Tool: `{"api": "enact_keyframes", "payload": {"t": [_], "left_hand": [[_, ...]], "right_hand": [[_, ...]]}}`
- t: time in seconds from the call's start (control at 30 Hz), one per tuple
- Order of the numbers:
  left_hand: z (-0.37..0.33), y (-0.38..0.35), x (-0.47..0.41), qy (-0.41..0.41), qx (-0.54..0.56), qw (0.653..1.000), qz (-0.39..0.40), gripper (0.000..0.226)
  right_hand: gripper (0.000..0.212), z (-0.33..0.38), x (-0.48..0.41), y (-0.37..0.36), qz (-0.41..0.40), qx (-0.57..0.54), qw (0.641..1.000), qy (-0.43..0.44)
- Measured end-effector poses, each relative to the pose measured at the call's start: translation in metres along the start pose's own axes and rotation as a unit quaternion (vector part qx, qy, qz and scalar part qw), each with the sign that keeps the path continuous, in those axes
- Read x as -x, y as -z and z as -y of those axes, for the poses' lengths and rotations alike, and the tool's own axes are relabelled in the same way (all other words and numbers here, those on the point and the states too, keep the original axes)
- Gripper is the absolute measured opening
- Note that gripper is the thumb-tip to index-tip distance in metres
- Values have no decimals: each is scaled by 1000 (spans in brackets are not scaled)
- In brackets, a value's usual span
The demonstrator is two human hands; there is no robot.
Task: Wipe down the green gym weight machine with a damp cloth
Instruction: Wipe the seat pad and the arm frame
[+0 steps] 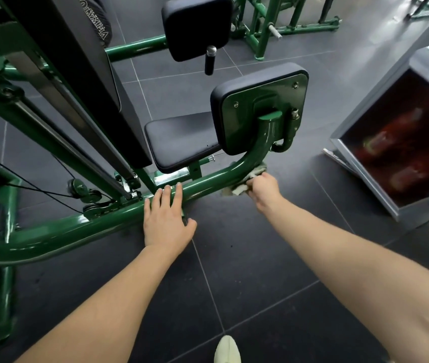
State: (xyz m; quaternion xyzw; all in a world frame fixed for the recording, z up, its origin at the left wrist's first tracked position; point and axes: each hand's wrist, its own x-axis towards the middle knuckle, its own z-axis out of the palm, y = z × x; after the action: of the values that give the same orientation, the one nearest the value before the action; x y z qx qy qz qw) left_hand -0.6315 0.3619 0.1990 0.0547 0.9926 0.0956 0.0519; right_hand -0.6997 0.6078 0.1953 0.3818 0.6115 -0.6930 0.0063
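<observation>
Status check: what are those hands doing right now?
Right hand grips cloth on green bar. Left hand rests flat on bar. Nothing blocking.

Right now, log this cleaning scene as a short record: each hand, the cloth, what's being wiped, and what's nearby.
left hand: fingers flat on the green frame tube, bracing
right hand: grips the cloth
cloth: pale, bunched, pressed against the tube's upward bend below the back pad
seat pad: black, behind the tube
nearby: framed poster leaning at right; dark tiled floor
</observation>
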Motion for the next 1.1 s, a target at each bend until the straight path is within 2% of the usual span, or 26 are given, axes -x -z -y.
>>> {"api": "enact_keyframes", "payload": {"t": [0.07,0.13,0.23,0.33,0.43,0.53,0.67,0.77,0.93,1.03,1.1], "left_hand": [[1,-1,0,-3,-5,1000,-1,91],[1,-2,0,-5,-6,1000,-5,91],[-1,-3,0,0,-9,1000,-9,92],[-1,-1,-1,1,-4,1000,-3,92],[0,-1,-1,0,-6,1000,5,93],[-3,-3,1,5,-5,1000,-1,94],[-2,-4,2,4,2,1000,1,95],[3,-3,2,-4,8,1000,3,95],[3,0,2,-3,32,999,21,97],[10,7,3,-22,56,997,43,96],[22,14,5,-48,89,993,56,92]], "right_hand": [[38,27,-11,16,11,-9,998,65],[53,63,-24,26,-1,-35,991,129],[63,97,-24,19,-7,-64,986,155],[53,79,-11,5,-63,-40,989,127],[37,36,3,-5,-96,-76,991,51],[36,-7,24,-29,-57,-168,984,-31],[31,-38,50,-53,14,-180,977,-111],[42,-24,44,-40,13,-187,978,-94],[46,25,14,-4,-59,-197,978,25],[50,21,23,-16,-81,-217,973,5],[40,0,43,-39,-82,-222,971,-33]]}}
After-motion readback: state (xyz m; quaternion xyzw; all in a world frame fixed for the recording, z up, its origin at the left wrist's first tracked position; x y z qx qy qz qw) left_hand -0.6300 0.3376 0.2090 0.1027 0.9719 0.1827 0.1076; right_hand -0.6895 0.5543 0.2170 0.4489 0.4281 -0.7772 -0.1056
